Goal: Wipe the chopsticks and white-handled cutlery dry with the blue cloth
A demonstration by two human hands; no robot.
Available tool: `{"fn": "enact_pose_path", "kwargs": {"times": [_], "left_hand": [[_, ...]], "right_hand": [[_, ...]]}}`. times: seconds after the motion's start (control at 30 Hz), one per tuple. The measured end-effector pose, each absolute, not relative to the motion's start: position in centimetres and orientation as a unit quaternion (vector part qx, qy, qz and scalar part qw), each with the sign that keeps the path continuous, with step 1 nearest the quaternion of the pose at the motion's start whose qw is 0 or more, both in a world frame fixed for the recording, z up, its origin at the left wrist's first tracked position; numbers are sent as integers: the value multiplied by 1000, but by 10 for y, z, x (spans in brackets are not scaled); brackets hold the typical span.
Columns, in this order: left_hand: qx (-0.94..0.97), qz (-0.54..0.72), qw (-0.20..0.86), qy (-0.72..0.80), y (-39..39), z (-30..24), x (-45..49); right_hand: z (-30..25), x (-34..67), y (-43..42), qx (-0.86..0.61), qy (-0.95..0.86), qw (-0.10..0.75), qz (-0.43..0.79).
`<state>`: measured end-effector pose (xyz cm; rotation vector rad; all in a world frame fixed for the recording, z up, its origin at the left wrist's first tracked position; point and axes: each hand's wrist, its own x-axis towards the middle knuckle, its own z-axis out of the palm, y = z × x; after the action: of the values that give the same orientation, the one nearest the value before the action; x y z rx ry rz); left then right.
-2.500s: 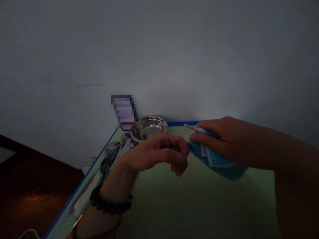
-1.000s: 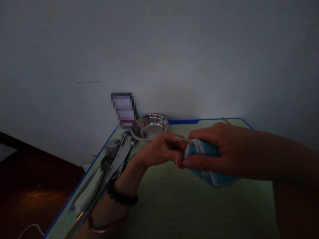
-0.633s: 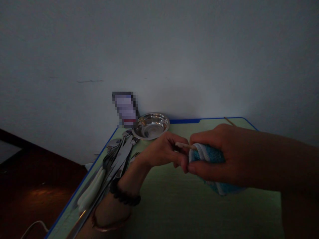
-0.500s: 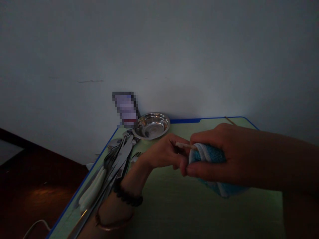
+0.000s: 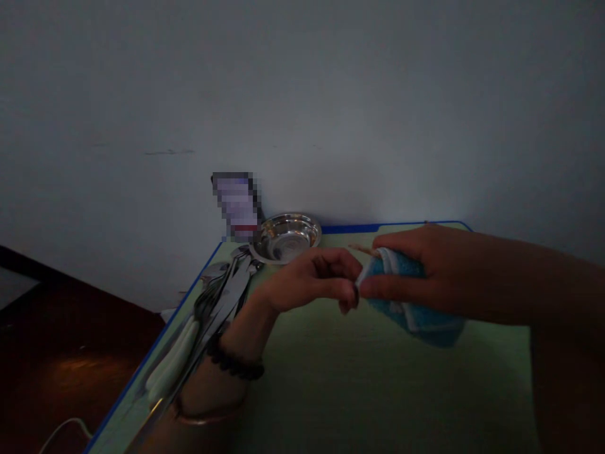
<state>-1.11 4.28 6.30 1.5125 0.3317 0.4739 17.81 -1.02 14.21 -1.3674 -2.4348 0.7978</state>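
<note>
**Blue cloth held over green mat, dim light**

The upright item (image 5: pixel 236 205) behind the steel bowl (image 5: pixel 286 236) was blurred out; nothing on it could be read. The blue cloth (image 5: pixel 418 312), a folded terry with a pale edge band, was clasped in the right hand (image 5: pixel 425 271), above the green mat (image 5: pixel 359 391) near its centre. A thin wooden stick (image 5: pixel 363 250) poked out of the fold toward 10 o'clock. The left hand (image 5: pixel 312 280) had its fingers curled shut, tips touching the cloth's edge; whether they pinched the stick could not be told. The bowl lay at 11 o'clock from that hand, the cutlery pile (image 5: pixel 212 315) at 8 o'clock.
</note>
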Motion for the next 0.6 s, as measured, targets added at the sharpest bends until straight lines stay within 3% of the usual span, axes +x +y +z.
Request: {"fn": "enact_pose_path", "kwargs": {"times": [0.13, 0.33, 0.6], "left_hand": [[669, 261, 678, 156, 47, 72, -20], [796, 235, 518, 206, 34, 86, -16], [847, 172, 424, 270, 29, 85, -8]], "right_hand": [[137, 188, 1, -512, -795, 190, 265], [128, 179, 11, -478, -764, 343, 266], [96, 158, 51, -422, -418, 714, 369]]}}
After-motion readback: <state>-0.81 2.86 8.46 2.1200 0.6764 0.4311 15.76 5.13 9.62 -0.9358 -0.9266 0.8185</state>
